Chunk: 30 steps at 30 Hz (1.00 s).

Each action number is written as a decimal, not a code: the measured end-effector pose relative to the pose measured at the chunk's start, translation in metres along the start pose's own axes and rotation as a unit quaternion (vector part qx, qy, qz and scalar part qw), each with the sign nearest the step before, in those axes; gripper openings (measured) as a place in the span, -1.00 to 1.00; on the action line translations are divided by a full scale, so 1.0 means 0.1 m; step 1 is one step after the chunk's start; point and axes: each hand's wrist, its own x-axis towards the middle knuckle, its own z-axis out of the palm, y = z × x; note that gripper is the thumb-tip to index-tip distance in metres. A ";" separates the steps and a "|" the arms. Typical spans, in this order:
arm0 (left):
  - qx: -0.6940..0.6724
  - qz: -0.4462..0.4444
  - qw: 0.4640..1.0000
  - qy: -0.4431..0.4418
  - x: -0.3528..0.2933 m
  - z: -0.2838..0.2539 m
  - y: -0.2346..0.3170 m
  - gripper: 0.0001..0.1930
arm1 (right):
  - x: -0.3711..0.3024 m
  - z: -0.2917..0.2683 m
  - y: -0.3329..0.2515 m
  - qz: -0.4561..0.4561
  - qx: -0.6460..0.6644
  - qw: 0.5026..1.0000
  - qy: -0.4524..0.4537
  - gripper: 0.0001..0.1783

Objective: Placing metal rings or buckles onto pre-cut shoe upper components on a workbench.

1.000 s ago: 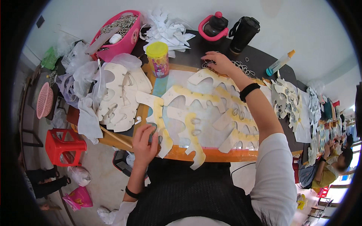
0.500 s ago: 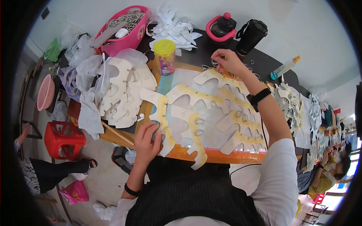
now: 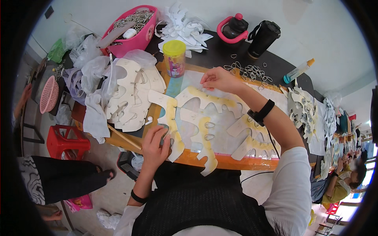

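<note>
My left hand [image 3: 156, 146] is at the table's near edge, fingers curled beside a cream cut-out piece [image 3: 170, 112] with a scalloped edge and a yellowish band. Something greyish shows by its fingertips, too small to name. My right hand [image 3: 220, 81] is over the far part of the work surface with thumb and fingers pinched; what they hold, if anything, is too small to make out. Beyond it lies a heap of small metal rings [image 3: 252, 72]. Another cut-out piece [image 3: 204, 137] between my hands bears metal rings. More cut-outs [image 3: 252, 147] lie at the right.
A stack of cut-outs [image 3: 132, 96] lies at the left, near a yellow-lidded canister [image 3: 174, 59]. Behind are a pink basket [image 3: 147, 29] of metal parts and a black flask [image 3: 264, 39]. A red stool [image 3: 67, 139] and a person's dark-clothed leg [image 3: 69, 179] are at left.
My right hand has drawn back from the metal rings, nearer and to the left, uncovering the heap. My left hand has barely moved. At left, the other person has come further into view.
</note>
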 end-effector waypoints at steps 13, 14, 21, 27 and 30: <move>0.001 -0.002 1.000 0.003 -0.03 0.00 -0.04 -0.80 | 0.03 0.10 -0.12 -0.015 -0.210 0.968 0.138 -0.72; 0.000 0.000 1.000 0.002 -0.02 0.01 -0.04 -0.80 | 0.04 -0.07 -0.02 -0.032 -0.263 0.948 0.177 -0.72; 0.002 -0.004 1.000 0.001 -0.01 0.01 -0.02 -0.81 | 0.04 -0.68 0.41 0.051 -0.466 0.856 0.216 -0.76; 0.002 -0.007 1.000 0.002 -0.02 0.01 -0.02 -0.81 | 0.01 -0.59 0.26 0.073 -0.427 0.869 0.241 -0.84; -0.002 -0.004 1.000 0.002 -0.02 0.01 -0.02 -0.81 | -0.04 -0.59 0.10 0.073 -0.183 0.967 0.162 -0.84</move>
